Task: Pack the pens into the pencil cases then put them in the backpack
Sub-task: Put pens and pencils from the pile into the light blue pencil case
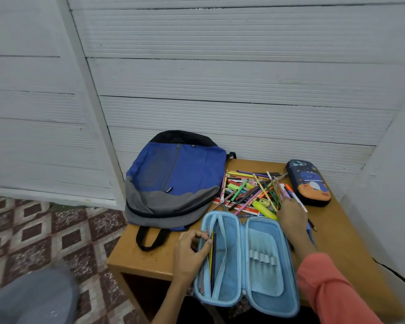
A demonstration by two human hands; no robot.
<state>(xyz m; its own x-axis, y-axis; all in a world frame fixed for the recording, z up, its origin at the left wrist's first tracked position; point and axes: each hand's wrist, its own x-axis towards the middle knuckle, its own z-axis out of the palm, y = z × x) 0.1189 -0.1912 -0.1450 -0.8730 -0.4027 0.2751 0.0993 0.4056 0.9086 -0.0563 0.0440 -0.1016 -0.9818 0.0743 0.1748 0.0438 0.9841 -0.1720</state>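
Head view: pens [248,190] lie heaped just beyond your right hand [292,217], which grips a few of them, likely to carry over. Your left hand [187,256] pinches the blue pencil case [264,277] at its edge — steadying it open between both hands — while the backpack [173,174] waits beyond that hand.

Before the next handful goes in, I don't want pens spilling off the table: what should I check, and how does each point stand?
1. The light blue pencil case lies open and flat: ok.
2. The left hand grips its left edge and steadies it: ok.
3. The right hand holds several pens at the pile: ok.
4. Room in the open case: ok, only a couple of pens in its left half.
5. The dark pencil case is open for the rest: not ok, it is shut.
6. The backpack is unzipped: cannot tell.
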